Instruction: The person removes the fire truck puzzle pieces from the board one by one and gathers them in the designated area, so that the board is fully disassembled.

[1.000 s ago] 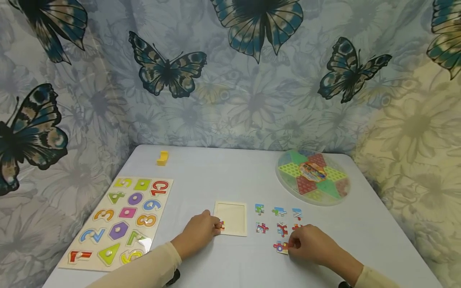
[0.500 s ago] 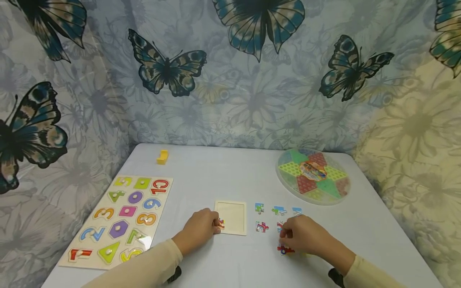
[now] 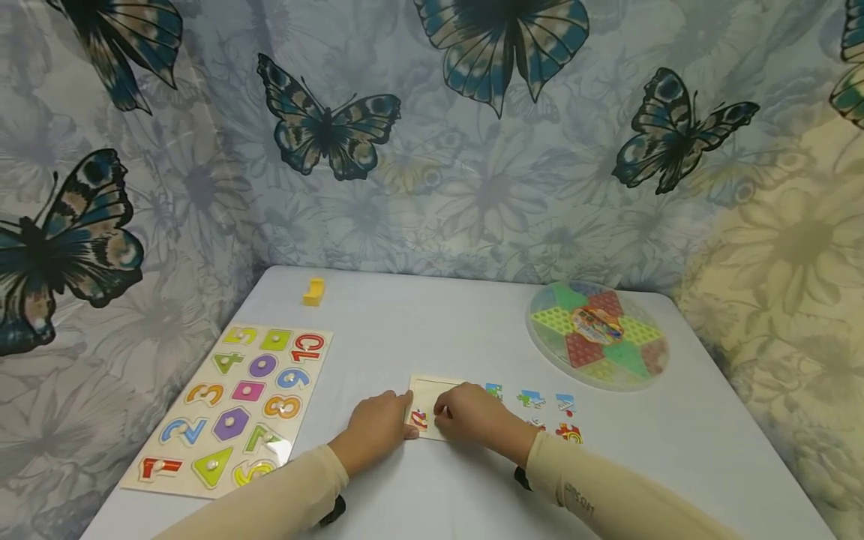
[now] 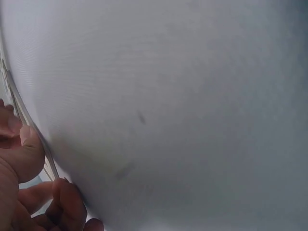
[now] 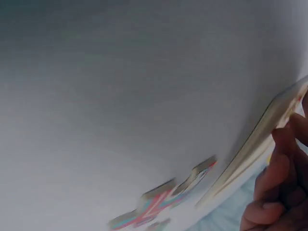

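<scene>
A small square wooden puzzle tray (image 3: 429, 396) lies at the middle of the table, with one red-and-white jigsaw piece (image 3: 419, 419) in its lower left corner. My left hand (image 3: 378, 424) grips the tray's left edge between thumb and fingers; the left wrist view shows the thumb (image 4: 32, 151) against that edge. Over the tray's right part is my right hand (image 3: 481, 421), fingers curled and fingertips together. It pinches a jigsaw piece, mostly hidden by the fingers; in the right wrist view a bit of red and yellow (image 5: 290, 114) shows by the fingertips.
Several loose jigsaw pieces (image 3: 531, 399) lie right of the tray, some behind my right forearm. A number-and-shape board (image 3: 253, 371) lies on the left. A round star-patterned game board (image 3: 597, 335) sits back right, a yellow block (image 3: 313, 292) back left.
My right hand has picked up a jigsaw piece from the nearest row and moved left with it over the tray. My left hand stays at the tray's left edge.
</scene>
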Motion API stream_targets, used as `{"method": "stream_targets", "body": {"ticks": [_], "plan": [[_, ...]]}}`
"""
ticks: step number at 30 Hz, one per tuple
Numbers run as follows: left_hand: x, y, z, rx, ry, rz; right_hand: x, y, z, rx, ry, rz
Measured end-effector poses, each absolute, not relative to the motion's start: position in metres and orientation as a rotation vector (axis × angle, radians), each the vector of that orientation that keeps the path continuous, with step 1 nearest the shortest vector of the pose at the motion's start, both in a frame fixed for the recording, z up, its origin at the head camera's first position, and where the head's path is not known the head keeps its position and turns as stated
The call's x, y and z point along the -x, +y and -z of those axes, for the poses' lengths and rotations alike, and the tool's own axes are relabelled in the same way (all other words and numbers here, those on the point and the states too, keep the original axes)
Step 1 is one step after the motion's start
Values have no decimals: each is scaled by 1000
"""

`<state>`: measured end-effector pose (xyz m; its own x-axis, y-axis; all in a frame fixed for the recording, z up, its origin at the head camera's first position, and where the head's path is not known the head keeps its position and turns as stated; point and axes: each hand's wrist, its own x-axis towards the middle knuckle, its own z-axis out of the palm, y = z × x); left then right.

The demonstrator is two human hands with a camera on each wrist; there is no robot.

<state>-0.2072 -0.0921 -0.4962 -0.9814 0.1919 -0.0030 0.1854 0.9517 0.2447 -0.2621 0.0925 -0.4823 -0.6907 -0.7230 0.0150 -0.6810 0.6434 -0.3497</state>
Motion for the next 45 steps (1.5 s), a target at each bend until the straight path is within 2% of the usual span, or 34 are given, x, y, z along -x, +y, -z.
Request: {"method": "stream_targets", "body": {"ticks": [12,18,26,33,45], "plan": [[207,-87,491,-346,3082,-385,263,73,488,1274,2839,381],[209,-86,494,-348,3074,-389,264,77,485,1215,2867,342],[208,-88,501,-343,3066,-311,256,128,469,1078,2900,419],[208,-96,506,-309,3067,-331,238,183,474,1042,2850,461],[207,-92,501,-324,3077,-330,223,203,492,1181,2768,501]]}}
